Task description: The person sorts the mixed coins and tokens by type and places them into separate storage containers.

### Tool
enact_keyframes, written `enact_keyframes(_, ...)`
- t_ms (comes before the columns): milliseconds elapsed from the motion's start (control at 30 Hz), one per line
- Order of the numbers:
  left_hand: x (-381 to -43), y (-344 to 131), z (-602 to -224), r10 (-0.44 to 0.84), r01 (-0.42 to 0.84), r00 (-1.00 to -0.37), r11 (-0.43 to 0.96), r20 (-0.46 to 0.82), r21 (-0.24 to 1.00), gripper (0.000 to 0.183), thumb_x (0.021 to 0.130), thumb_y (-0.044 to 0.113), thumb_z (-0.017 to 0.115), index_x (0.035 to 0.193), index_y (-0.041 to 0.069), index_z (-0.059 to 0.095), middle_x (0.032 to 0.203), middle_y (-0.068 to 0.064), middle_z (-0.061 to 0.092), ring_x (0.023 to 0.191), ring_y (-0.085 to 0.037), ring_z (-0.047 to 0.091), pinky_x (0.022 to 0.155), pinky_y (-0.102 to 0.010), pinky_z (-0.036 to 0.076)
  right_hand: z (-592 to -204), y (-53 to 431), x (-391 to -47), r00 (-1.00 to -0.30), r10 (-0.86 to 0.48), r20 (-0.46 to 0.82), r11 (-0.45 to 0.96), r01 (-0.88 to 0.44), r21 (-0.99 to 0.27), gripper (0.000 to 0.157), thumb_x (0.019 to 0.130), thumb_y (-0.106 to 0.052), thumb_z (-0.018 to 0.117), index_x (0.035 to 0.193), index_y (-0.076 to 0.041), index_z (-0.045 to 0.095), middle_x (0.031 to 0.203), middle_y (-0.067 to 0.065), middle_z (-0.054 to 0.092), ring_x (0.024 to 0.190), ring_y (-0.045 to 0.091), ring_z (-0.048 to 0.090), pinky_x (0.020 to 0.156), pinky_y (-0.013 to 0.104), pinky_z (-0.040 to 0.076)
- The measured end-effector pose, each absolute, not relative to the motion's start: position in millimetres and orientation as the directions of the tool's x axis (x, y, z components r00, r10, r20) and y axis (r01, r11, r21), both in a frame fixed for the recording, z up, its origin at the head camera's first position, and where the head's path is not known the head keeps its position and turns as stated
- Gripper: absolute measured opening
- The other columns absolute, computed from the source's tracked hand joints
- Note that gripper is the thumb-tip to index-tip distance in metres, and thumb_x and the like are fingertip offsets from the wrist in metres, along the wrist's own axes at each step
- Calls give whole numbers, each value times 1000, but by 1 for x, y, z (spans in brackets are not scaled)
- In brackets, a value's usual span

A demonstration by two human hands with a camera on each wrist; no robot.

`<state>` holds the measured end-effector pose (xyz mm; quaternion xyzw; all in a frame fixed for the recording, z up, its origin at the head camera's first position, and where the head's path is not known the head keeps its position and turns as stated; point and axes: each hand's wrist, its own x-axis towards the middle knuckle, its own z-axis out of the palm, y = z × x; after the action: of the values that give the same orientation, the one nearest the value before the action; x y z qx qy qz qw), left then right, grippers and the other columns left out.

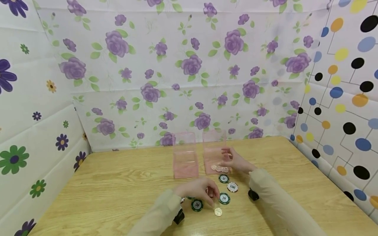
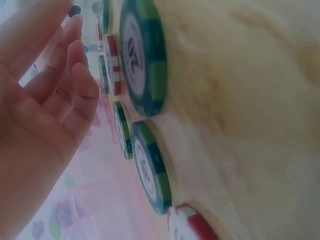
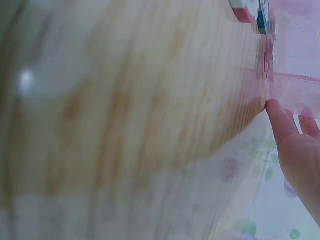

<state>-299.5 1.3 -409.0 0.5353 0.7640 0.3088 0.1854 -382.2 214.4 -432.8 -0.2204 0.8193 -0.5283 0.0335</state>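
Observation:
My left hand (image 1: 203,191) hovers low over the table among poker chips, fingers loosely bent downward. Its fingertips are just beside a gold coin (image 1: 218,212); I see nothing held. A green 20 chip (image 1: 224,198) lies to its right and another green 20 chip (image 1: 197,205) below it. At the back right, my right hand (image 1: 236,160) holds the right side of a clear pink plastic box (image 1: 208,157), thumb and fingers at its wall. Several coins (image 1: 219,168) lie inside near the box's front. In the right wrist view the thumb (image 3: 280,120) touches the box's lower edge.
A second pink box (image 1: 185,172), lid raised, stands left of the first. A white 100 chip (image 1: 232,187) and a green chip (image 1: 223,178) lie in front of the right box. Patterned cloth walls (image 1: 192,108) border the wooden table (image 1: 124,183).

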Motion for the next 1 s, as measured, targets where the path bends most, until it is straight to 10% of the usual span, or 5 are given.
enact_keyframes(1000,-291,16,-409,963,775,-269,239,-38,585,26,52,24,62,75,16,53,69,5,48,57,-2,42,47,-12,34,-433,215,-382,-891,-415,184,340,-339,-877,64,63,-21,57,112,-11,16,110,14,20,98,34,15,76,40,19)
